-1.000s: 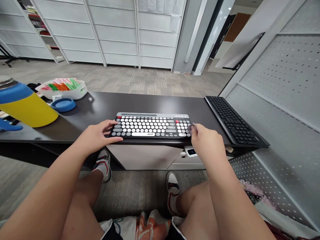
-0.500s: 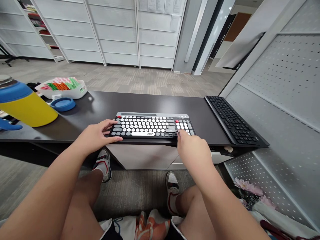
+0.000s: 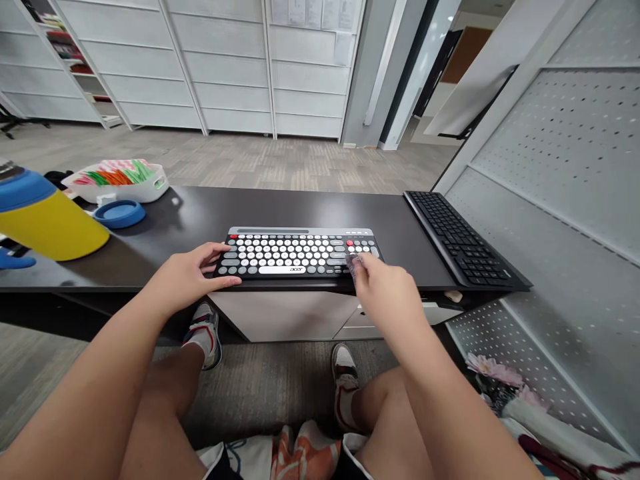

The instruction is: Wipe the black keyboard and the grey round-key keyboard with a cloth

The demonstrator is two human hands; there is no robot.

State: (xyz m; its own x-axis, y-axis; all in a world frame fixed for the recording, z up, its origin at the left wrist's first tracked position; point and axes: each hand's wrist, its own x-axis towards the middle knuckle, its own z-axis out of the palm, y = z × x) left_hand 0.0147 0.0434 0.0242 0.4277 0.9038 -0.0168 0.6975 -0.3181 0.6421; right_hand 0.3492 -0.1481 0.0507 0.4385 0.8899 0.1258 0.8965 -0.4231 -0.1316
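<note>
A black keyboard point(image 3: 287, 255) with round white and grey keys, a few of them red, lies near the front edge of the dark desk. At its left end, my left hand point(image 3: 193, 275) grips it, thumb along the front corner and fingers at the side. My right hand point(image 3: 383, 283) is closed in a pinch over the number keys at the right end. Between its fingertips shows a small greyish, mottled piece point(image 3: 353, 263), which touches or hovers just over the keys; its kind is unclear.
A second, all-black keyboard point(image 3: 465, 237) rests at the desk's right end beside a perforated panel point(image 3: 575, 140). To the left stand a yellow and blue bottle point(image 3: 55, 223), a blue lid point(image 3: 120, 214) and a white basket point(image 3: 155, 190) of colourful items.
My right hand has shifted slightly over the number keys, and more of the greyish piece shows. My left hand keeps its grip. The whole view has moved a little.
</note>
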